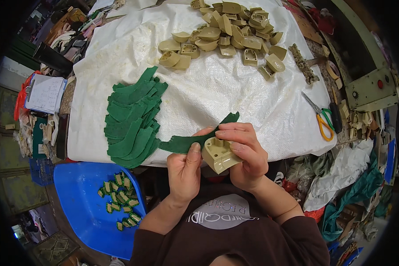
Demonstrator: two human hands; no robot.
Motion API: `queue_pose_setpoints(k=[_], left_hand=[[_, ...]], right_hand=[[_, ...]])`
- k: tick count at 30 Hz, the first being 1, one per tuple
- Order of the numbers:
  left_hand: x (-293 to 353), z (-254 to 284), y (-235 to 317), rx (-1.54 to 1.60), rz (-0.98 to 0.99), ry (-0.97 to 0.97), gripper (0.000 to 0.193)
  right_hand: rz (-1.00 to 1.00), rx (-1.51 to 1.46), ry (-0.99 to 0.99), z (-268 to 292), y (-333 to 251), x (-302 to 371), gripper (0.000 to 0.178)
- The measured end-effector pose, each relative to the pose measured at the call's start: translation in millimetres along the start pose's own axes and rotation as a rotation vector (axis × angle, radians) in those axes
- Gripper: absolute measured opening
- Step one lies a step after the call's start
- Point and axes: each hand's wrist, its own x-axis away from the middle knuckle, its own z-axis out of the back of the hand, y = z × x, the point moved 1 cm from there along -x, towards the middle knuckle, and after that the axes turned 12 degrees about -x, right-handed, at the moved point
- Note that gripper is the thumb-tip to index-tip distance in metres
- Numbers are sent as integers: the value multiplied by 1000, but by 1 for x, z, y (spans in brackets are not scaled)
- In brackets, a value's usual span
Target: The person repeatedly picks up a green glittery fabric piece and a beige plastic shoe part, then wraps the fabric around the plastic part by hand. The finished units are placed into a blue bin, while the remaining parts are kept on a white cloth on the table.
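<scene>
At the near edge of the white sheet [195, 97], I lose part of the tan shell [220, 156] behind the right hand [247, 153], and some of the green strip [184, 144] under the thumb of the left hand [185, 175]. On the sheet's far side, the shell heap [208, 33] buries its lower pieces. Left of the sheet, I can't read the writing on the clipboard [45, 93].

The strip [181, 144] is deep green, as are the stacked strips [131, 117]; the block [221, 160] is glossy beige, matching the khaki-beige pile of blocks [226, 24]. White covers the sheet [102, 66]. The tub [77, 199] is bright blue, its small pieces [115, 197] tan edged with green. The scissors [314, 105] have silvery blades, orange and green handles. The shirt [275, 235] is dark brown with a pale grey print.
</scene>
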Motion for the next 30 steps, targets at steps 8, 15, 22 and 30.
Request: queue_pose_setpoints(k=[8,15,22,30], left_hand=[[3,-8,5,-89,-75,24,39],[5,-5,7,-493,-265,7,44],[4,5,21,-705,-204,160,36],[5,5,4,-688,-184,241,19]], right_hand=[[-2,46,-11,2,-3,-2,54],[66,175,-56,1,-1,-2,59],[10,279,-157,12,3,-2,49],[-283,548,-624,15,-28,-25,23]])
